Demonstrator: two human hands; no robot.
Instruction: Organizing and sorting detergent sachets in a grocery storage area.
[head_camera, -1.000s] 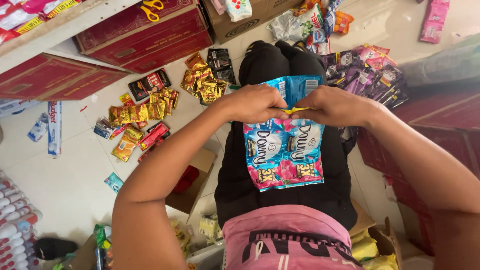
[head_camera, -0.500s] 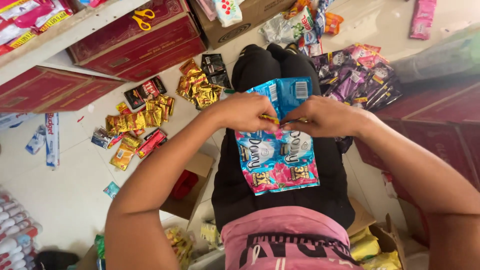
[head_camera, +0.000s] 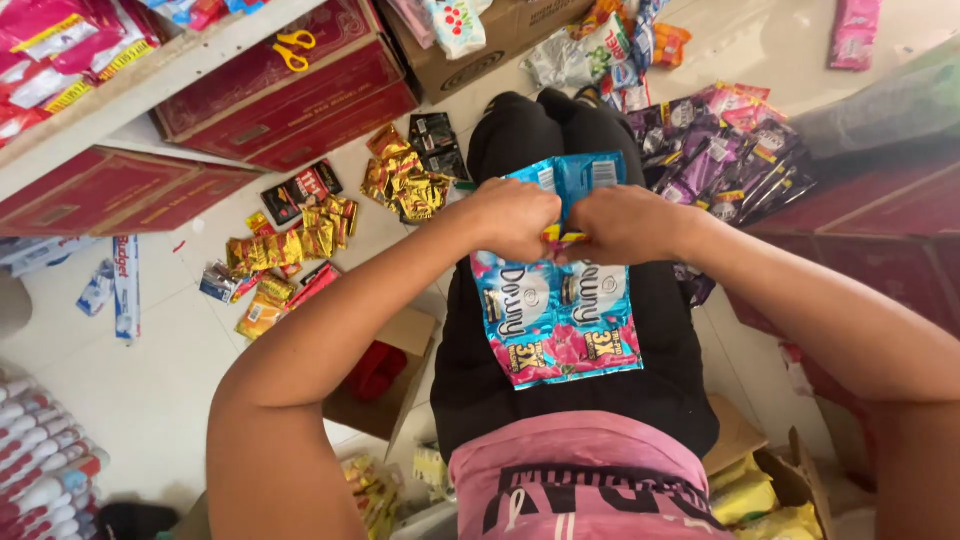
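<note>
- Strip of blue-and-pink sachets (head_camera: 560, 300) flat on lap, long axis running knees to waist, pink ends toward waist.
- Left hand (head_camera: 515, 218) and right hand (head_camera: 622, 222) side by side near strip's knee end, fingers curled, pinching yellow band (head_camera: 562, 237) across strip.
- Gold sachets (head_camera: 405, 185) on floor (head_camera: 150, 390), left of lap.
- Purple sachets (head_camera: 725, 150) right of knees.

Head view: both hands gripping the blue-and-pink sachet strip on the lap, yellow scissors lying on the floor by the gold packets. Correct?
Not quite. In the head view the yellow scissors lie on top of the red carton, not on the floor. The rest holds: the left hand and right hand both grip the blue-and-pink sachet strip on the lap.
</note>
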